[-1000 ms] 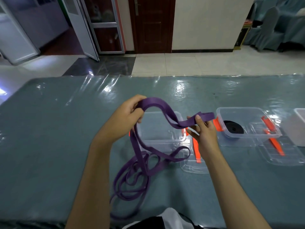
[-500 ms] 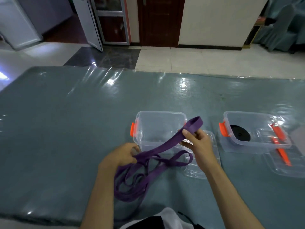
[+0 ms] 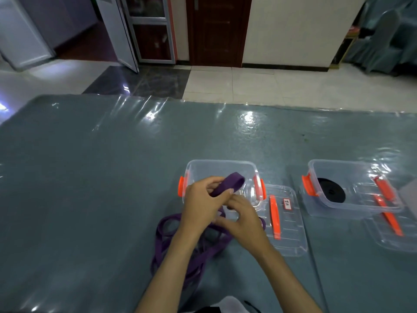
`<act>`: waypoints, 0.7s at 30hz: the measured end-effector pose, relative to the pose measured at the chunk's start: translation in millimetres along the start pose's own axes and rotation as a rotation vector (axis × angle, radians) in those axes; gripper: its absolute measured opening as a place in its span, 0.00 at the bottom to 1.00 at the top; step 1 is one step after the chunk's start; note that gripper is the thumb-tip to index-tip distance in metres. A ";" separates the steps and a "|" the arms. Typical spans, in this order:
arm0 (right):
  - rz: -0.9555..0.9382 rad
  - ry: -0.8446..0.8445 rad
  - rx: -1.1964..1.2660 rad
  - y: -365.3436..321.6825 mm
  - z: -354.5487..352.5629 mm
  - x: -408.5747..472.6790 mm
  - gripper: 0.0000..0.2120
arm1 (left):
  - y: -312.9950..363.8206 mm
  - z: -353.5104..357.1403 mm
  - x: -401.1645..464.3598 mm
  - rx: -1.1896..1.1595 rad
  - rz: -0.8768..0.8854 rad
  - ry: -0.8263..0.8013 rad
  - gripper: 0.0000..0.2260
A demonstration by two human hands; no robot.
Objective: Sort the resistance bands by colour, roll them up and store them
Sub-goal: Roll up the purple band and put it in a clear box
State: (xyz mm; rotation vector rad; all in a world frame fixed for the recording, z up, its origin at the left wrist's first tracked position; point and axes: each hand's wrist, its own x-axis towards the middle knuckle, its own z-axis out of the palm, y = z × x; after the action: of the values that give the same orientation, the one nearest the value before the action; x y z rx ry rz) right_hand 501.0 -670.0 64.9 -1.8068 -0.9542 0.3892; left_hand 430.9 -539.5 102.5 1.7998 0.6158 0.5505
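Both hands held the purple band (image 3: 228, 187). The left hand (image 3: 201, 205) gripped its end, the right hand (image 3: 242, 220) pinched just beside it. Loose loops lay underneath.

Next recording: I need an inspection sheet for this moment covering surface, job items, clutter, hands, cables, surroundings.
Surface: grey-blue table under glossy clear film.
Job's things: purple band mostly loose on the table, its end held up; empty clear box; second box holding a rolled black band; two lids lying flat beside the boxes.
Clutter: nothing seen.
Hands: left hand grips the band end; right hand works against it, grip unclear.
Cables: nothing seen.
Surroundings: tiled floor, dark door, covered chairs.
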 end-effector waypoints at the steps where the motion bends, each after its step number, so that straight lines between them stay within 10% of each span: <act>1: 0.049 -0.067 0.081 0.7 -5.3 -0.2 0.18 | -1.7 -3.5 1.4 -0.012 0.001 0.000 0.14; 8: 0.414 0.158 0.592 -4.6 -39.8 -0.9 0.21 | -18.5 -12.2 -13.8 -0.019 0.019 -0.168 0.15; 21: 0.269 0.419 0.401 -29.2 -57.7 2.4 0.03 | 3.9 10.6 -21.6 0.243 0.268 -0.097 0.12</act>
State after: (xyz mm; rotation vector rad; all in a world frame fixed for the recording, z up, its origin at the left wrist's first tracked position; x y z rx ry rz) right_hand 527.1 -699.4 116.3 -1.5592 -0.3145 0.3224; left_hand 421.9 -562.2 101.7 2.1436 0.3891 0.5821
